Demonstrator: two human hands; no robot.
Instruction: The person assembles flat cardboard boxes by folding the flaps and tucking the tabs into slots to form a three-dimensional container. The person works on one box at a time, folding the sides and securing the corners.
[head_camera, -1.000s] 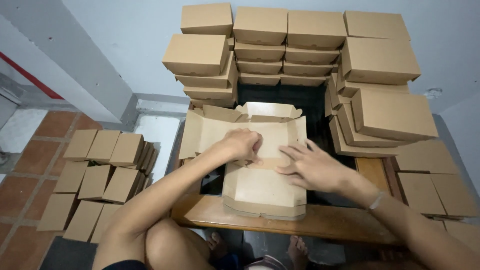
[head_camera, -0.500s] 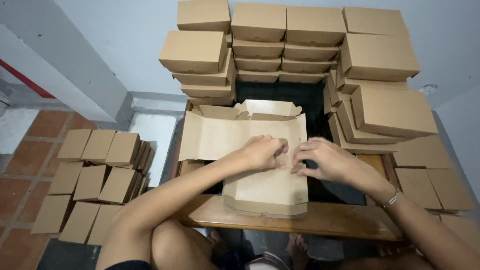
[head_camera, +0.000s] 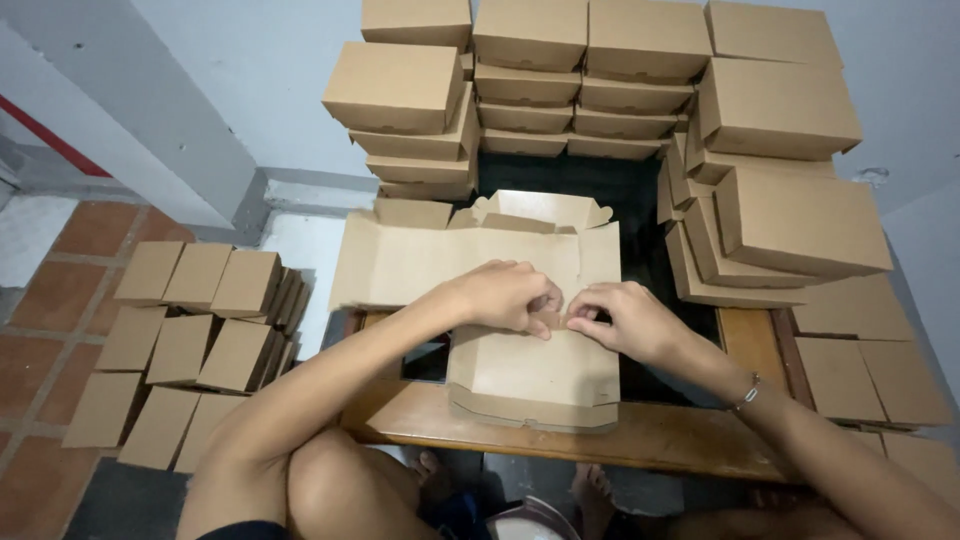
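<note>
A flat, partly folded brown cardboard box blank (head_camera: 480, 262) lies on a wooden table (head_camera: 660, 440) in front of me, its flaps spread wide to the left and back. My left hand (head_camera: 505, 297) and my right hand (head_camera: 620, 318) meet at the middle of the blank, fingertips pinching a small cardboard tab between them. A stack of flat blanks (head_camera: 535, 380) lies beneath, reaching the table's near edge.
Stacks of assembled brown boxes (head_camera: 590, 70) rise along the back wall and at the right (head_camera: 795, 220). More finished boxes (head_camera: 195, 330) sit on the tiled floor at left. Further boxes (head_camera: 870, 365) lie low at the right. My knee and feet show below the table.
Both hands have drawn together toward the centre of the blank. The right hand slid left and now pinches the tab with the left hand.
</note>
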